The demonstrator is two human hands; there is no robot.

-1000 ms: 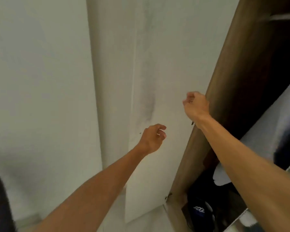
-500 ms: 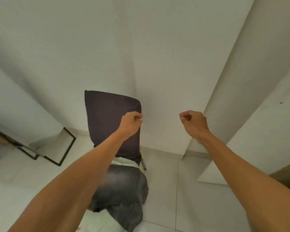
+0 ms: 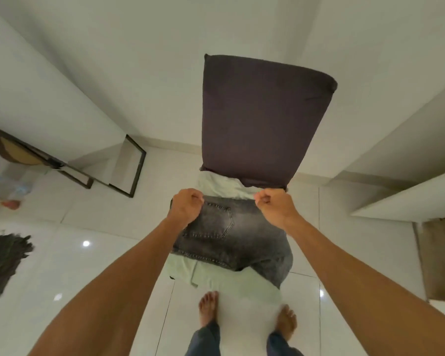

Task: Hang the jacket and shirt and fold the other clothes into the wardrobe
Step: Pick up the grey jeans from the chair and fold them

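Bare forearms (image 3: 129, 278), bare feet (image 3: 208, 308), and seemingly dark blue denim trouser legs (image 3: 206, 340).

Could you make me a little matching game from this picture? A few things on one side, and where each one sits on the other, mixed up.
Things:
1. grey denim jeans
2. pale green garment
3. dark fabric chair back
4. black metal frame

Places:
A. on the floor, left of the chair
B. upright behind the seat
C. on top of the pile on the seat
D. under the top piece, hanging off the seat's front

Pairs: 1-C, 2-D, 3-B, 4-A
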